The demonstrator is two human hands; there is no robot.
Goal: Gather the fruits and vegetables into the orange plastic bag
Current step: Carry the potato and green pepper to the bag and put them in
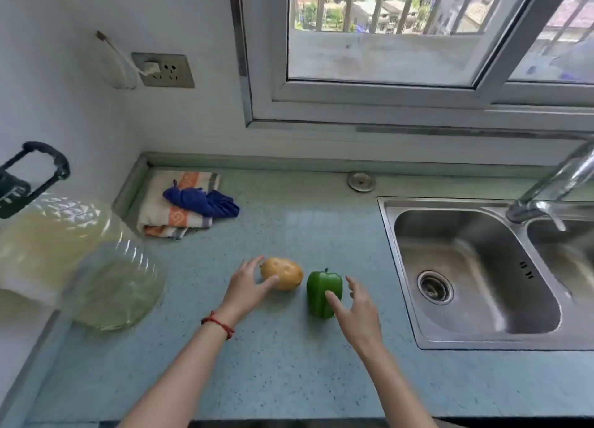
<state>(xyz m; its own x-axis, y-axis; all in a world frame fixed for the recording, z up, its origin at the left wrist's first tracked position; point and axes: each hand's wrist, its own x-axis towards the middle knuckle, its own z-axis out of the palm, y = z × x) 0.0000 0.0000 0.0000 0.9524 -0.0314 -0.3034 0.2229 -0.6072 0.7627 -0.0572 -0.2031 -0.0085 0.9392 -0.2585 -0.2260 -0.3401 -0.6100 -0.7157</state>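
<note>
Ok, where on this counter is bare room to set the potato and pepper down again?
Bare counter runs along the near edge, between the forearms and out to the sink. Another free strip lies behind the potato and green pepper, between the folded towel and the sink. The left is crowded by the big oil jug.

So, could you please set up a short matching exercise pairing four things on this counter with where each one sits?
Things:
1. potato
2. green pepper
3. blue cloth
4. drain

Places:
A. on the folded striped towel
B. at the left hand's fingertips
C. in the sink basin
D. beside the right hand's fingers

Pairs: 1-B, 2-D, 3-A, 4-C
</note>
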